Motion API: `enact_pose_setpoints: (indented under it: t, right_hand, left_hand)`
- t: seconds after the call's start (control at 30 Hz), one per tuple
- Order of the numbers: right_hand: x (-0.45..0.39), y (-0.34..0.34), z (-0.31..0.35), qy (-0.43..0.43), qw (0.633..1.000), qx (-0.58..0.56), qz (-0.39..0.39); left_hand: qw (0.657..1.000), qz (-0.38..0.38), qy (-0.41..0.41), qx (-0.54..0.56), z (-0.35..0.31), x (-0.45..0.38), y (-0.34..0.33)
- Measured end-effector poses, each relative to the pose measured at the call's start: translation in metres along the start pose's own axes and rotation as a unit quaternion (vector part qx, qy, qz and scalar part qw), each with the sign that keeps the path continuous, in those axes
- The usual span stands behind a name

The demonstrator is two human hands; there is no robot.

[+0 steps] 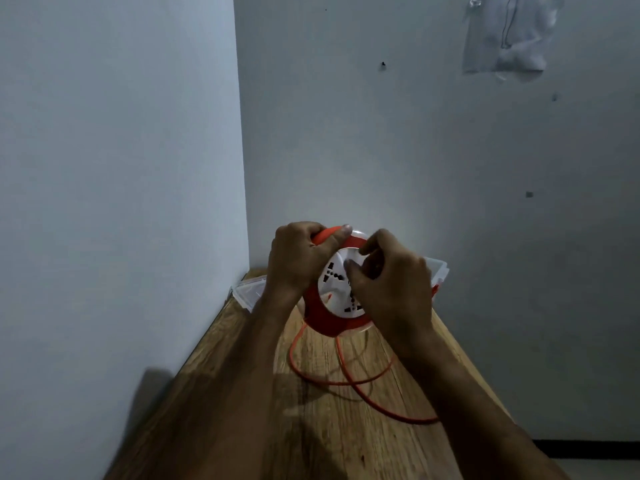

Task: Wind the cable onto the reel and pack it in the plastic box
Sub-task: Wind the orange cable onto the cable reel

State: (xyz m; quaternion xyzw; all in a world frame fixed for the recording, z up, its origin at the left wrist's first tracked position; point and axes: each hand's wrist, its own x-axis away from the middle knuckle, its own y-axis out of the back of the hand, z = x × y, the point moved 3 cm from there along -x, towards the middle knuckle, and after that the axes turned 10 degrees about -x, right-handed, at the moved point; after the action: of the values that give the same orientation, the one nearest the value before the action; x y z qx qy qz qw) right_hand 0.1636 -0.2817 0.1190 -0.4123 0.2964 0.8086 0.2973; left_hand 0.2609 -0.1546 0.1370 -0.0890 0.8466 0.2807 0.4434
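An orange cable reel [329,325] with a white socket face [334,285] is held upright above a wooden table [311,427]. My left hand [299,258] grips the reel's orange handle at the top. My right hand [388,282] has its fingers curled against the white face, pinching something small there that I cannot make out. The orange cable [349,381] hangs from the reel's underside and lies in loose loops on the table. A clear plastic box [438,271] sits behind the reel, mostly hidden by my right hand.
A clear plastic lid [249,291] lies flat at the table's far left corner, against the wall. Pale walls close in the table on the left and at the back. The table's right edge drops to the floor.
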Motion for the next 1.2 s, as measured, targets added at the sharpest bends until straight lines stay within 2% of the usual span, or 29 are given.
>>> enact_pose_setpoints:
  t: [0.03,0.07,0.13,0.27,0.43,0.5,0.7,0.8,0.9,0.93,1.0,1.07,1.13,1.2]
  right_hand:
    - [-0.001,0.002,0.003,0.079,0.994,0.077,0.022]
    - [-0.001,0.001,0.004,0.114,0.984,0.126,0.053]
    - [0.003,-0.006,0.003,0.108,0.976,0.160,0.098]
    - [0.015,-0.024,0.007,0.088,0.976,0.158,0.119]
    - [0.014,-0.021,0.007,0.097,0.977,0.166,0.088]
    - [0.011,-0.018,0.001,0.096,0.984,0.130,0.070]
    - [0.014,-0.017,-0.016,0.032,0.997,0.043,0.049]
    - [0.020,-0.019,-0.018,-0.058,0.998,-0.026,0.006]
    - [0.023,-0.021,-0.023,-0.171,0.979,-0.104,-0.048]
    - [0.024,-0.022,-0.025,-0.229,0.963,-0.129,-0.063]
    - [0.027,-0.026,-0.027,-0.351,0.908,-0.215,-0.083]
    - [0.030,-0.029,-0.026,-0.455,0.819,-0.334,-0.102]
    - [0.032,-0.029,-0.020,-0.540,0.713,-0.426,-0.137]
    - [0.033,-0.028,-0.011,-0.590,0.614,-0.501,-0.155]
  left_hand:
    - [1.000,-0.005,0.002,0.002,0.001,-0.001,0.002]
    - [1.000,-0.011,0.004,0.002,0.002,-0.001,0.004]
    - [1.000,-0.018,0.010,0.002,0.003,-0.003,0.008]
    - [1.000,-0.019,0.014,0.002,0.007,-0.005,0.012]
    - [1.000,-0.016,-0.011,0.011,0.001,-0.005,0.010]
    - [1.000,-0.012,-0.018,0.013,-0.003,-0.004,0.006]
    - [0.999,-0.006,-0.030,-0.023,-0.007,0.001,-0.003]
    - [0.998,-0.006,-0.038,-0.050,-0.009,0.004,-0.006]
    - [0.997,-0.014,-0.043,-0.057,-0.012,0.004,-0.008]
    - [0.997,-0.017,-0.044,-0.054,-0.013,0.004,-0.008]
    - [0.997,-0.031,-0.048,-0.050,-0.016,0.005,-0.008]
    - [0.996,-0.043,-0.056,-0.059,-0.019,0.006,-0.009]
    - [0.995,-0.038,-0.062,-0.069,-0.020,0.008,-0.012]
    - [0.995,-0.030,-0.067,-0.070,-0.020,0.010,-0.016]
